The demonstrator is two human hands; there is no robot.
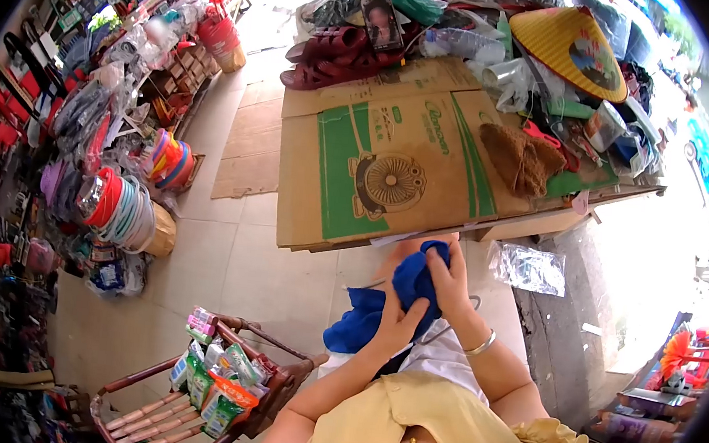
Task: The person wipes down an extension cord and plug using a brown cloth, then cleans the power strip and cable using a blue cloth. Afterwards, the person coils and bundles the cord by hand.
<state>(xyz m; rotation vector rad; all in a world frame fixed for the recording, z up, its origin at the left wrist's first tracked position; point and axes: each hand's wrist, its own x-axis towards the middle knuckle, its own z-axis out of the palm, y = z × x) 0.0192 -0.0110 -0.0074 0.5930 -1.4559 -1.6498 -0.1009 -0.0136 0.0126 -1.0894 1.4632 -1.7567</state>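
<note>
Bunched in front of my lap is a blue cloth (414, 279). My right hand (450, 280) grips its upper part, with the fingers curled over the top edge. Just below, my left hand (401, 320) is closed on the same cloth, thumb pressed against it. Another fold of blue fabric (354, 321) hangs to the left of my left hand; whether it is the same piece I cannot tell. A thin bent wire (439, 334) shows under the hands, over white fabric on my lap.
A cardboard-topped table (297, 208) stands close ahead, bearing a brown cloth (518, 158), dark red sandals (326, 59) and a yellow conical hat (570, 50). At my left is a wooden chair (130, 379) with small packets. A plastic bag (527, 268) lies right.
</note>
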